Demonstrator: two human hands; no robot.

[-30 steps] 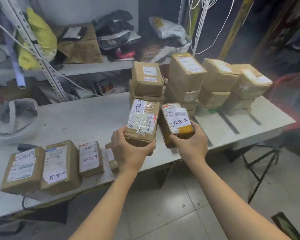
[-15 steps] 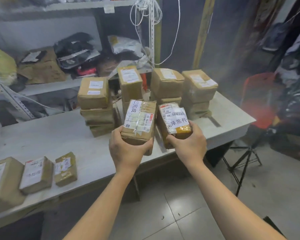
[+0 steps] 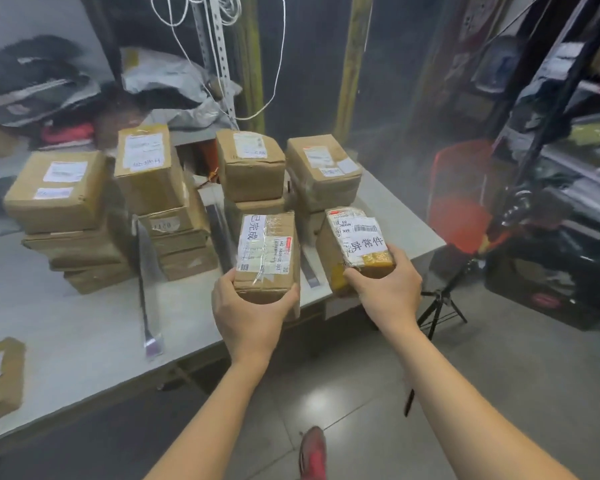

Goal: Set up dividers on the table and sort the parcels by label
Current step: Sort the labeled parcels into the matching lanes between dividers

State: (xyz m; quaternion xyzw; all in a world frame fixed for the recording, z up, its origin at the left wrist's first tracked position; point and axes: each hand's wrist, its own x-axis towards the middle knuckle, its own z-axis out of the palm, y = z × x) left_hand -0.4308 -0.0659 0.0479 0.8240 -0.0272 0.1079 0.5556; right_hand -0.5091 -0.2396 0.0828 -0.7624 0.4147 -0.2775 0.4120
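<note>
Person's got a parcel in each hand here, both held up over the near right edge of the table [image 3: 84, 323]. The left hand [image 3: 250, 313] has fingers and thumb wrapped round the bottom end of a brown box [image 3: 265, 252] labelled 已完成. The right hand [image 3: 385, 289] grips the lower end of a smaller taped parcel [image 3: 357, 244] marked 异常件. Two different labels, so they most likely belong in two different sections. A few dark strips [image 3: 149, 282] lie flat on the tabletop running near to far. They look like the dividers, with stacks of boxes [image 3: 59, 192] piled at the far side between them. The smart move is to hold both labels face up, match each one to a section (the stack labels are too blurry to read from here), and set them down one at a time. The piles look a bit uneven, so bare table in front of a stack seems safer than the top of one.
</note>
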